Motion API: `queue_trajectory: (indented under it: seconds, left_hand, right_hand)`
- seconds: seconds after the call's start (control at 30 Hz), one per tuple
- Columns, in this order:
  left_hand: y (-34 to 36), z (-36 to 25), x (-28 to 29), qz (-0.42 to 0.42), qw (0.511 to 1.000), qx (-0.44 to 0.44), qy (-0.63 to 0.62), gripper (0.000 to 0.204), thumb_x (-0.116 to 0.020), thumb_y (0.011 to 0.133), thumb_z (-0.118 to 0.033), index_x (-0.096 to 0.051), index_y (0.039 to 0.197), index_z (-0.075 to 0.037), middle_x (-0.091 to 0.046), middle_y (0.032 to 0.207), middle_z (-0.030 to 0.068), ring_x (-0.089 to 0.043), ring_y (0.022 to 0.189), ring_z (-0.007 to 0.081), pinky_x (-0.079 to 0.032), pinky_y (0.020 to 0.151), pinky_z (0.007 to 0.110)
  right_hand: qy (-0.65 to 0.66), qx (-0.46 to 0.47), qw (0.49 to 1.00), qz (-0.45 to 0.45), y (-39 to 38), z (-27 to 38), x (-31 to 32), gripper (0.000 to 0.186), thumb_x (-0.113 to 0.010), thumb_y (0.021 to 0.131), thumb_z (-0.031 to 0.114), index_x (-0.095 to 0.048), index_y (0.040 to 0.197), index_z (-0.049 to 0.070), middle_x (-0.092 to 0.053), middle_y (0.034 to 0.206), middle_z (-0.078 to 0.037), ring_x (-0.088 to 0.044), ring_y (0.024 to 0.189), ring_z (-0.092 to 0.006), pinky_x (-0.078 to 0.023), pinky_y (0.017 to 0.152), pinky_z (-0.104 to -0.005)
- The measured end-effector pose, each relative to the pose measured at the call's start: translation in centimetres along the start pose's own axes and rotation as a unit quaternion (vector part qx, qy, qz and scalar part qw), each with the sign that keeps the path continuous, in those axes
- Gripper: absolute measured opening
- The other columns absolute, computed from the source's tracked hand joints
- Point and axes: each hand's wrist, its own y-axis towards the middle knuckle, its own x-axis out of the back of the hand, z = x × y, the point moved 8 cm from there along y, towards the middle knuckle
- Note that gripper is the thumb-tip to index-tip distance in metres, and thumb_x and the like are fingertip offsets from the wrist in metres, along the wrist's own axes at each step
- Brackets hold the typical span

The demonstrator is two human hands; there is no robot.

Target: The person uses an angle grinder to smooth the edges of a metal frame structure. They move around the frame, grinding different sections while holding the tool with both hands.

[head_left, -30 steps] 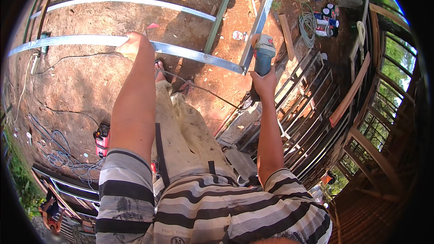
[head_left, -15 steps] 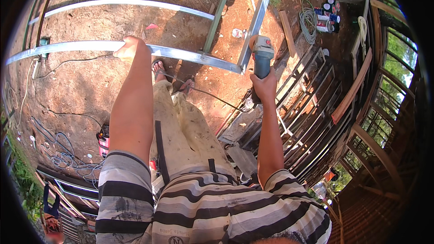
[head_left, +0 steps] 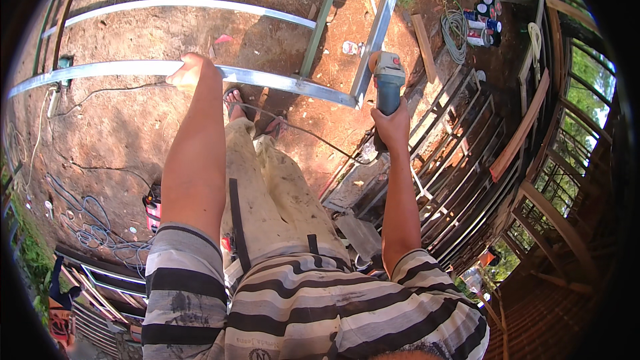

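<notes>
My right hand (head_left: 392,122) is wrapped round the body of an angle grinder (head_left: 389,87), whose head and brownish disc point away from me. The disc is beside a long metal bar (head_left: 379,33) that runs away to the far right; I cannot tell whether they touch. With my left arm stretched out, my left hand (head_left: 190,72) grips a silvery metal bar (head_left: 280,81) lying crosswise. These two bars meet in a corner just left of the grinder. A green metal post (head_left: 321,23) reaches the crosswise bar from behind.
Paint cans (head_left: 483,23) and a coiled hose (head_left: 455,35) are at the far right. Stacked metal frames (head_left: 460,137) fill the right side. A cable (head_left: 313,137) crosses near my feet. Tangled cords (head_left: 93,227) and a red machine (head_left: 153,208) lie left. Another person (head_left: 61,310) is at the lower left.
The grinder and my right hand have shifted very slightly to the right. My left hand stays on the crosswise bar. The person at the lower left has changed posture.
</notes>
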Motion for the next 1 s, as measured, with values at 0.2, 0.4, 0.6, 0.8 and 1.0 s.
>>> queue_trajectory:
  seconds: [0.2,0.4,0.6,0.8,1.0]
  left_hand:
    - [0.4,0.3,-0.4,-0.004,1.0,0.012,0.015,0.036,-0.071,0.085,-0.019,-0.059,0.109,0.004,-0.073,0.094,0.0243,-0.074,0.081,0.0401,-0.064,0.064,0.052]
    - [1.1,1.1,-1.3,-0.002,1.0,0.007,-0.015,0.039,-0.07,0.081,-0.017,-0.056,0.11,0.005,-0.069,0.089,0.0242,-0.071,0.079,0.0442,-0.06,0.071,0.053]
    - [-0.4,-0.5,0.1,-0.009,1.0,-0.008,0.015,0.041,-0.071,0.081,-0.017,-0.055,0.112,0.004,-0.069,0.092,0.0247,-0.071,0.079,0.0448,-0.06,0.071,0.053]
    - [0.5,-0.2,-0.2,-0.045,0.998,-0.03,0.016,0.039,-0.07,0.082,-0.016,-0.055,0.111,0.005,-0.069,0.092,0.0257,-0.071,0.08,0.0455,-0.06,0.071,0.054]
    - [-0.2,-0.6,0.5,-0.062,0.998,-0.009,0.006,0.031,-0.072,0.082,-0.015,-0.062,0.101,0.007,-0.073,0.086,0.025,-0.074,0.076,0.0409,-0.063,0.067,0.05]
  right_hand:
    - [0.027,0.008,1.0,-0.002,0.2,-0.9,-0.4,0.057,-0.077,0.072,0.029,-0.057,0.116,-0.001,-0.072,0.099,-0.026,-0.072,0.092,-0.0433,-0.055,0.082,-0.0493]
    - [0.012,0.007,1.0,-0.003,0.0,-0.8,-0.5,0.059,-0.078,0.071,0.03,-0.057,0.117,-0.001,-0.072,0.1,-0.026,-0.072,0.092,-0.0431,-0.055,0.083,-0.0495]
    - [0.016,0.012,1.0,-0.02,-0.1,-0.4,-0.3,0.061,-0.078,0.071,0.03,-0.057,0.119,-0.001,-0.072,0.101,-0.027,-0.072,0.093,-0.0435,-0.055,0.084,-0.0503]
    - [-0.021,-0.002,1.0,-0.012,0.3,1.1,0.0,0.061,-0.077,0.071,0.03,-0.057,0.12,-0.001,-0.072,0.101,-0.028,-0.072,0.094,-0.0437,-0.055,0.085,-0.0503]
    - [-0.022,0.014,1.0,-0.004,0.7,0.7,0.3,0.061,-0.077,0.072,0.03,-0.056,0.12,-0.001,-0.072,0.101,-0.027,-0.072,0.094,-0.0439,-0.055,0.085,-0.0504]
